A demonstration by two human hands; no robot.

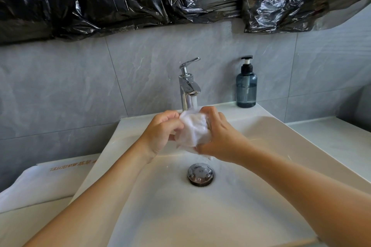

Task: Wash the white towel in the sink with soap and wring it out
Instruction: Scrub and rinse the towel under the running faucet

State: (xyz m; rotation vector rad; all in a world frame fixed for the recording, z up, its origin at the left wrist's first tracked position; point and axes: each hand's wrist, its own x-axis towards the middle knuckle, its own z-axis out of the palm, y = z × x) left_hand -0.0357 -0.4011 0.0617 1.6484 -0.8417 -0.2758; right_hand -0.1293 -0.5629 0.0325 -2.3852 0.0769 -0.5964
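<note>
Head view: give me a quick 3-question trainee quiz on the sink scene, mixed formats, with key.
1. True or false: water is running from the faucet onto the white towel.
2. Which hands grip the towel? A) left hand only B) right hand only C) both
3. Fill in: the soap dispenser stands on the sink ledge to the ____ of the faucet, as the person sees it.

Key: 1 true; 2 C; 3 right.
</note>
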